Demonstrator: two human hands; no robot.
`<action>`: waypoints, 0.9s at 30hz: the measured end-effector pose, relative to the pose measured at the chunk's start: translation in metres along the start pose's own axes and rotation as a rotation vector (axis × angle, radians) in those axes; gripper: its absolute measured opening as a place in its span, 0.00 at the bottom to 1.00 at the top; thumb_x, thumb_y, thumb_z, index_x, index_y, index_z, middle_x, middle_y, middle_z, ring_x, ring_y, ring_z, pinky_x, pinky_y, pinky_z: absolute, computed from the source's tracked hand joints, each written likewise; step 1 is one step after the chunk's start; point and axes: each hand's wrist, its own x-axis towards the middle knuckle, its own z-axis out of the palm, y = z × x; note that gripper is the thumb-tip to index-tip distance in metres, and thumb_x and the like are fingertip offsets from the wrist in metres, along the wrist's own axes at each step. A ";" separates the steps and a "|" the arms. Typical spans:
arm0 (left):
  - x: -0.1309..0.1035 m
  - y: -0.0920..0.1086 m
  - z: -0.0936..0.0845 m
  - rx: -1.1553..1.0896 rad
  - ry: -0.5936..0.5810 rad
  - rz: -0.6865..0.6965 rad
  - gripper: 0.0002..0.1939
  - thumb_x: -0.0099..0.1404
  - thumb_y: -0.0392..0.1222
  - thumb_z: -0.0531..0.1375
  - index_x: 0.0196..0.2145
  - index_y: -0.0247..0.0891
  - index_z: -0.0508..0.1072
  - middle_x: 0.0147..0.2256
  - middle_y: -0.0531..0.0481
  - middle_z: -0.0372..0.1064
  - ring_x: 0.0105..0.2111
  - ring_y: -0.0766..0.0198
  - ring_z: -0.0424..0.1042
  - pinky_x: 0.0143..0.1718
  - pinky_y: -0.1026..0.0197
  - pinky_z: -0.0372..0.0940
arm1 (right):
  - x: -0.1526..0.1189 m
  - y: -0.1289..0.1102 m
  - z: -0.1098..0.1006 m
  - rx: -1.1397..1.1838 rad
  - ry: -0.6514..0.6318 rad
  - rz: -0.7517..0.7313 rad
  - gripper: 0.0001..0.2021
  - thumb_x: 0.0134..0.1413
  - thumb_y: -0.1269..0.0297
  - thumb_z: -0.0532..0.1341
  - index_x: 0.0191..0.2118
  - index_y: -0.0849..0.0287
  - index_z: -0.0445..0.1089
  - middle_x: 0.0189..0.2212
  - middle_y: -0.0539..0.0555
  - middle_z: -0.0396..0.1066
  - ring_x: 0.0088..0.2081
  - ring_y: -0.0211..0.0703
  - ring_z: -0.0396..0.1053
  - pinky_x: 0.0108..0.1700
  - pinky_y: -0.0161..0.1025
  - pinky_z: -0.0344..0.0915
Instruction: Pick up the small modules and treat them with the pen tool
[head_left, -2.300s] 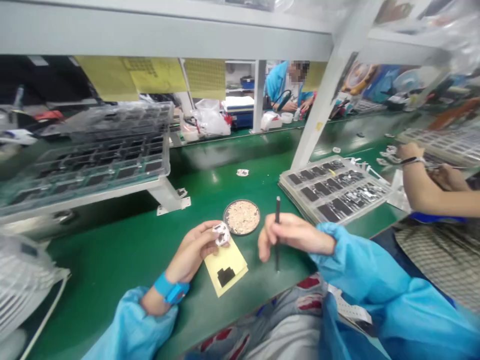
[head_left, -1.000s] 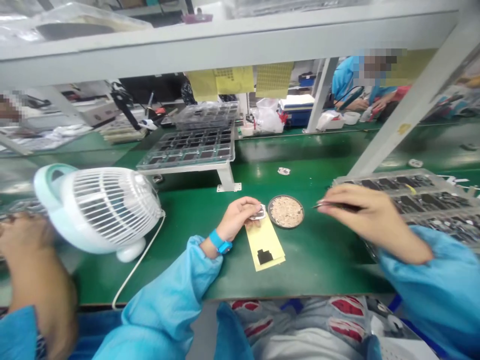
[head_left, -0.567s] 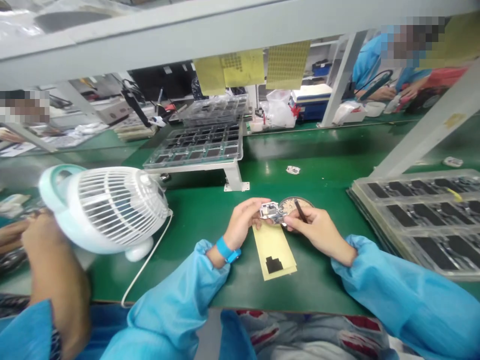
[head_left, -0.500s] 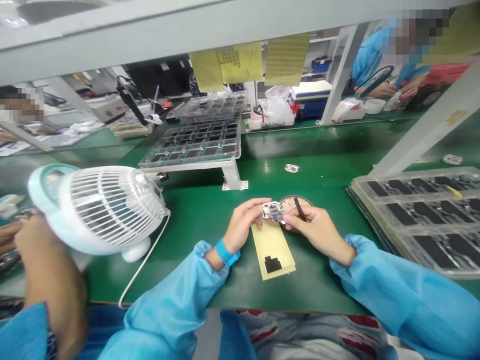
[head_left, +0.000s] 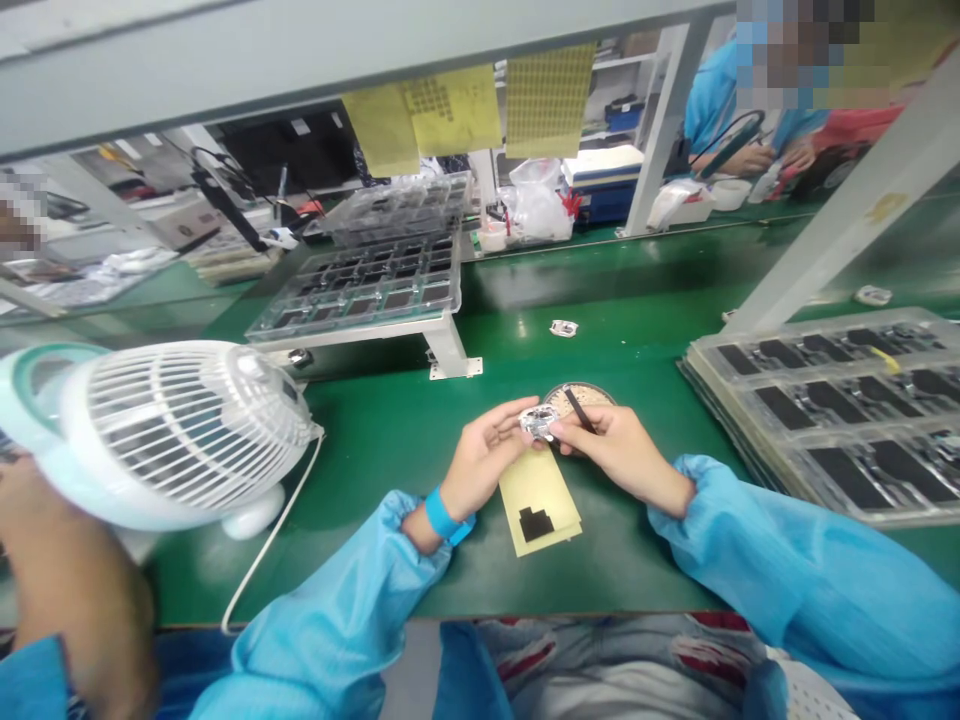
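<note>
A small white and silver part (head_left: 538,422) is pinched in my left hand (head_left: 484,455), which has a blue band at the wrist. My right hand (head_left: 619,448) touches the part's right side with its fingertips and also holds a thin black tool (head_left: 578,409) that points up and to the left. Behind the hands is a round dish (head_left: 589,393) with small tan bits in it, partly hidden by the right hand. Below them lies a yellow sheet (head_left: 546,483) bearing a black stepped piece (head_left: 536,525).
On the left stands a white fan (head_left: 195,425) with its cord, beside another person's arm (head_left: 75,580). Stacked clear trays (head_left: 832,420) lie at the right. More trays (head_left: 367,285) rest on a raised shelf; a loose white part (head_left: 564,328) lies beyond the hands.
The view has shifted, so most things sit a little further left. The small part has been turned in my fingers, and both hands still hold it.
</note>
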 end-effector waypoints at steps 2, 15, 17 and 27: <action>0.001 -0.003 -0.001 0.003 -0.010 0.012 0.25 0.60 0.42 0.68 0.54 0.34 0.73 0.48 0.39 0.76 0.42 0.57 0.77 0.44 0.59 0.70 | 0.000 0.001 0.000 0.005 0.010 0.015 0.15 0.52 0.53 0.68 0.28 0.62 0.76 0.25 0.52 0.76 0.28 0.37 0.70 0.34 0.36 0.65; -0.001 -0.015 0.000 0.379 0.074 0.170 0.23 0.62 0.40 0.66 0.55 0.38 0.74 0.49 0.43 0.76 0.44 0.56 0.76 0.45 0.57 0.71 | 0.002 -0.001 0.001 -0.017 0.021 0.058 0.17 0.52 0.52 0.68 0.24 0.61 0.72 0.21 0.50 0.71 0.26 0.36 0.65 0.33 0.36 0.62; -0.002 -0.014 0.000 0.448 0.108 0.214 0.21 0.62 0.41 0.66 0.54 0.39 0.75 0.48 0.45 0.76 0.44 0.57 0.75 0.46 0.56 0.70 | 0.001 0.000 0.001 -0.020 0.023 0.057 0.17 0.52 0.52 0.67 0.25 0.61 0.72 0.21 0.50 0.71 0.26 0.36 0.65 0.33 0.37 0.62; -0.002 -0.013 0.005 -0.022 0.014 0.021 0.23 0.59 0.39 0.69 0.52 0.33 0.74 0.44 0.40 0.78 0.34 0.62 0.78 0.41 0.58 0.74 | 0.000 0.012 0.014 0.142 0.084 -0.091 0.14 0.51 0.59 0.69 0.41 0.58 0.70 0.39 0.54 0.74 0.42 0.43 0.72 0.49 0.42 0.68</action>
